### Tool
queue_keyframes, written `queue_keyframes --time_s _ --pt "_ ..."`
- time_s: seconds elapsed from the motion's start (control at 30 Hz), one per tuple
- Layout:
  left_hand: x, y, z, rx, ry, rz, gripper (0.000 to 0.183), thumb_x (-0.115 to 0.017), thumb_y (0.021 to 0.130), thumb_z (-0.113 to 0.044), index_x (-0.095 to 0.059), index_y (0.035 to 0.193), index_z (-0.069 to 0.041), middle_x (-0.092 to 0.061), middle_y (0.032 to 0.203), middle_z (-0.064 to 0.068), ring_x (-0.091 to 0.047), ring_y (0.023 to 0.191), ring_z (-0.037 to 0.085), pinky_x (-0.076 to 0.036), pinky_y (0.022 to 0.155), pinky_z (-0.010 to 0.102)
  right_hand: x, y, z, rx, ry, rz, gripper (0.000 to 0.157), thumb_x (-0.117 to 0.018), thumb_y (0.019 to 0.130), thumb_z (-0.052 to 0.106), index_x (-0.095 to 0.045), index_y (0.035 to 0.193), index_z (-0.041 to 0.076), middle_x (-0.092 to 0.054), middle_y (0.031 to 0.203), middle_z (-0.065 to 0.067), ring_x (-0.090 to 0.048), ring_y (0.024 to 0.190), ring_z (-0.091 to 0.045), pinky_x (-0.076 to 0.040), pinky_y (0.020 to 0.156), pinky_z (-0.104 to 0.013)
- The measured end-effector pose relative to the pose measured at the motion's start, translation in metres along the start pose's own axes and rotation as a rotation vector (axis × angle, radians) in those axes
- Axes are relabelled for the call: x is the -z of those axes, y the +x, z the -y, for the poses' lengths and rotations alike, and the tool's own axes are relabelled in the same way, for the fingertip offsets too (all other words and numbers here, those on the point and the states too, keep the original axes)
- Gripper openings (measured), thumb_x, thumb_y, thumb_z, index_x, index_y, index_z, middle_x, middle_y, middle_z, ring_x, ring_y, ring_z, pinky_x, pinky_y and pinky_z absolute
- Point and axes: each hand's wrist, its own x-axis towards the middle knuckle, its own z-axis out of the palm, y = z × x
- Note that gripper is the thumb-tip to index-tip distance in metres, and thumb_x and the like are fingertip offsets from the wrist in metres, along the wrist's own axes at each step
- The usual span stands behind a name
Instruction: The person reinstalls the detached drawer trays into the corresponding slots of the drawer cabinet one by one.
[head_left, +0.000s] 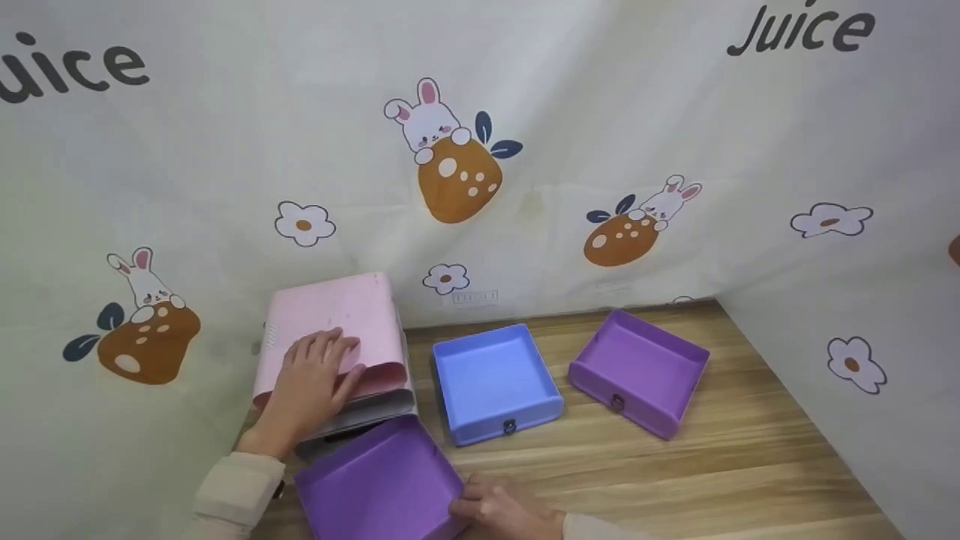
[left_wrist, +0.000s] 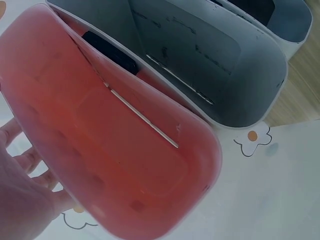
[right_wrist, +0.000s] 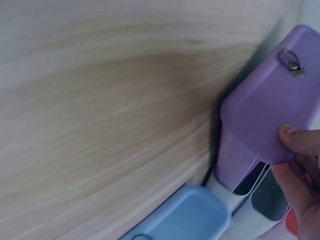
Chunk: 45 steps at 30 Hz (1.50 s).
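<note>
A stack of drawer casings stands at the left, with a pink casing (head_left: 330, 304) on top and grey casings (head_left: 375, 409) beneath. My left hand (head_left: 311, 382) lies on the pink casing's top, its fingers stretched out over the surface. In front, my right hand (head_left: 510, 510) pinches the front edge of a purple drawer (head_left: 379, 484) between thumb and fingers. The right wrist view shows this purple drawer's (right_wrist: 270, 100) back end at the mouth of the lowest casing, partly inside it. A metal ring pull (right_wrist: 291, 62) hangs on its front. The left wrist view shows the pink and grey casings hollow.
A blue drawer (head_left: 495, 375) sits on the wooden table (head_left: 600, 480) just right of the stack. Farther right lies another purple drawer (head_left: 641, 367), turned at an angle. Printed cloth (head_left: 562, 112) with rabbits and flowers hangs around the table's back and sides.
</note>
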Motion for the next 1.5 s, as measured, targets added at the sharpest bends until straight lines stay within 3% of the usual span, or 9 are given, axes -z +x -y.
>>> queue_keyframes --time_s 0.3,0.63,0.73,0.83,1.2,1.37,1.5 --pt "-0.003 -0.001 0.003 -0.006 -0.004 -0.024 0.038 -0.055 0.088 -0.039 -0.054 0.118 -0.015 -0.054 0.122 0.015 -0.048 0.113 0.035 -0.036 0.099 0.052 -0.009 0.023 0.017 -0.076 -0.042 0.072 0.027 -0.076 0.066 0.040 -0.060 0.078 0.022 -0.057 0.070 0.013 -0.052 0.064 0.001 -0.038 0.052 -0.008" --pt "-0.002 0.000 0.002 -0.009 -0.012 -0.033 0.039 -0.056 0.088 -0.040 -0.055 0.118 -0.015 -0.055 0.122 0.015 -0.049 0.112 0.035 -0.036 0.099 0.052 -0.016 0.055 0.025 -0.091 -0.192 0.092 0.016 -0.071 0.070 0.036 -0.063 0.074 0.023 -0.060 0.068 0.013 -0.053 0.063 -0.001 -0.041 0.055 -0.011" --pt "-0.001 0.000 0.001 -0.006 -0.020 -0.028 0.038 -0.056 0.088 -0.039 -0.055 0.118 -0.015 -0.055 0.122 0.016 -0.049 0.113 0.035 -0.037 0.099 0.052 -0.019 0.061 0.025 -0.104 -0.218 0.097 0.008 -0.070 0.068 0.026 -0.064 0.074 0.023 -0.061 0.069 0.013 -0.054 0.065 -0.001 -0.044 0.057 -0.011" --pt "-0.001 0.000 0.001 -0.006 -0.023 -0.028 0.037 -0.056 0.088 -0.038 -0.055 0.117 -0.015 -0.055 0.122 0.016 -0.049 0.113 0.035 -0.037 0.098 0.053 -0.024 0.067 0.024 -0.113 -0.241 0.112 0.015 -0.065 0.065 0.013 -0.066 0.075 0.024 -0.062 0.071 0.013 -0.056 0.066 0.000 -0.046 0.057 -0.011" --pt "0.000 0.000 0.001 -0.011 -0.041 -0.027 0.038 -0.056 0.088 -0.037 -0.056 0.117 -0.013 -0.055 0.122 0.016 -0.049 0.113 0.035 -0.034 0.101 0.051 -0.038 0.079 0.018 -0.143 -0.279 0.152 0.020 -0.065 0.067 0.009 -0.067 0.080 0.024 -0.065 0.075 0.012 -0.056 0.069 -0.001 -0.044 0.051 -0.011" --pt "0.000 0.001 0.002 0.001 -0.048 -0.032 0.038 -0.057 0.087 -0.037 -0.057 0.116 -0.013 -0.055 0.123 0.017 -0.048 0.115 0.034 -0.034 0.101 0.051 -0.052 0.081 0.009 -0.140 -0.344 0.114 0.014 -0.061 0.075 0.013 -0.065 0.084 0.023 -0.065 0.078 0.012 -0.056 0.073 -0.003 -0.046 0.053 -0.012" --pt "-0.001 0.000 0.002 0.010 -0.048 -0.019 0.039 -0.056 0.088 -0.038 -0.057 0.117 -0.013 -0.055 0.124 0.017 -0.048 0.116 0.035 -0.034 0.101 0.052 -0.062 0.083 0.003 -0.162 -0.390 0.096 0.019 -0.059 0.080 0.015 -0.064 0.097 0.022 -0.064 0.092 0.007 -0.061 0.080 -0.006 -0.051 0.056 -0.014"
